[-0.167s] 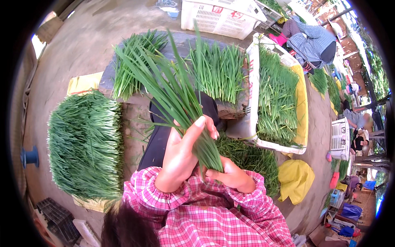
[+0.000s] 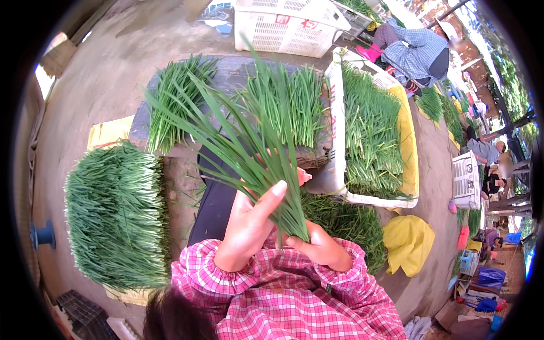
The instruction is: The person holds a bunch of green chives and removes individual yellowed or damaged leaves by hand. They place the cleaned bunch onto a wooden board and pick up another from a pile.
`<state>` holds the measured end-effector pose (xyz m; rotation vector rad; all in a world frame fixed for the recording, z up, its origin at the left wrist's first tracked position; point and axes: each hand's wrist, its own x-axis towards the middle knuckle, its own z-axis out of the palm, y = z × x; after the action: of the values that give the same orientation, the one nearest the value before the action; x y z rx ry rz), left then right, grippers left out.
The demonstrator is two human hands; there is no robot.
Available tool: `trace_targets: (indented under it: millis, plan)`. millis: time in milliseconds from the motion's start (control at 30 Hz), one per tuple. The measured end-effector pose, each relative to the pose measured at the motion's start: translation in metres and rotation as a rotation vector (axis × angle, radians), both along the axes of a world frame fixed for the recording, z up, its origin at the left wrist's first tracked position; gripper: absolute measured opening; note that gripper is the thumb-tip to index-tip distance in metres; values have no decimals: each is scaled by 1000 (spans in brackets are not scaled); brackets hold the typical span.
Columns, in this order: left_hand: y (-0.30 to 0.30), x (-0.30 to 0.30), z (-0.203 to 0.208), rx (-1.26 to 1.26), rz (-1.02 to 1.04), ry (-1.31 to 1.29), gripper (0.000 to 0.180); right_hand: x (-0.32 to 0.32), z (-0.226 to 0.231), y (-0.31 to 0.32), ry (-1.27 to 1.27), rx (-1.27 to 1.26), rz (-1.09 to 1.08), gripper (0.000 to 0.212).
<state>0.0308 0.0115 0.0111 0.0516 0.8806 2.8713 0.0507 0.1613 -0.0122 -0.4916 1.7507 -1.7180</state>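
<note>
A loose bunch of garlic chives (image 2: 249,161) is held up in front of my chest, its long leaves fanning out toward the far left. My left hand (image 2: 249,221) is wrapped round the middle of the bunch, thumb lying across the leaves. Around the lower ends closes my right hand (image 2: 322,248), its fingers partly hidden by the stalks. Just beyond, on a low grey bench (image 2: 229,71), lie a smaller pile of chives (image 2: 180,102) at the left and a wider pile (image 2: 289,105) at the right.
A big chive stack (image 2: 116,215) lies on the left. To the right stands a white crate (image 2: 336,136) of chives with yellow lining; loose leaves (image 2: 348,226) and a yellow cloth (image 2: 408,243) lie nearer. Another white crate (image 2: 289,34) stands behind. A co-worker (image 2: 416,51) bends at far right.
The bench, piles and crates sit slightly lower and further left in the picture, so the view has shifted. The bunch's leaves spread wider and lean further left; both hands keep hold of it.
</note>
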Motion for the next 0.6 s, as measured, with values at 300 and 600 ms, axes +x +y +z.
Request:
trace_targets:
  millis: [300, 600]
  plan:
    - [87, -23, 3, 53, -545, 268, 82, 26, 24, 93, 253, 35, -483, 34]
    - [127, -37, -55, -1723, -878, 1188, 77, 72, 1, 173, 305, 127, -809, 22]
